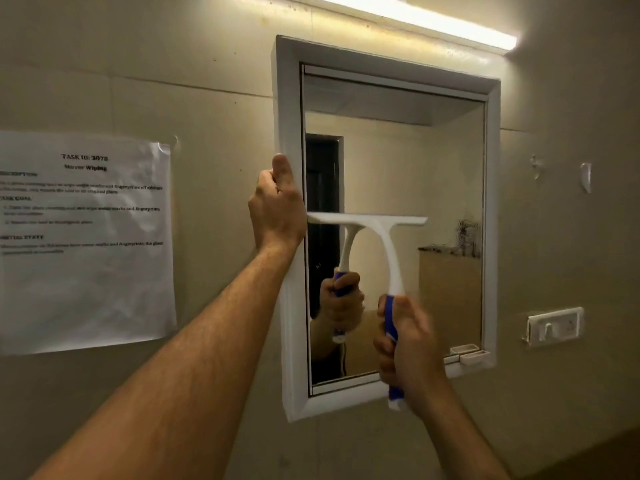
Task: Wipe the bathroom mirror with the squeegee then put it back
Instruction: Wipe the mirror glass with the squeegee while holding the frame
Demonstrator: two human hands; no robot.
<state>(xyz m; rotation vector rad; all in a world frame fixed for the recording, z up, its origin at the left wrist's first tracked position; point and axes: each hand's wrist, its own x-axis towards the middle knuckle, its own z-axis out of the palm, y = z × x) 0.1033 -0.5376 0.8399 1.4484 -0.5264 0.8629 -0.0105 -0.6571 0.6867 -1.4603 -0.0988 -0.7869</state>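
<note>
A white-framed bathroom mirror (408,161) hangs on the wall straight ahead. My right hand (407,344) grips the blue handle of a white squeegee (384,237), whose blade lies flat and level against the glass about halfway up, on the left half. My left hand (277,206) grips the mirror's left frame edge, thumb on the front, fingers curled round the side. The hand and squeegee show again as a reflection in the glass.
A printed task sheet (86,237) is taped to the wall at left. A lit tube light (433,22) runs above the mirror. To the right are a wall hook (586,176) and a white switch plate (554,327). A small ledge (471,356) sits at the mirror's lower right.
</note>
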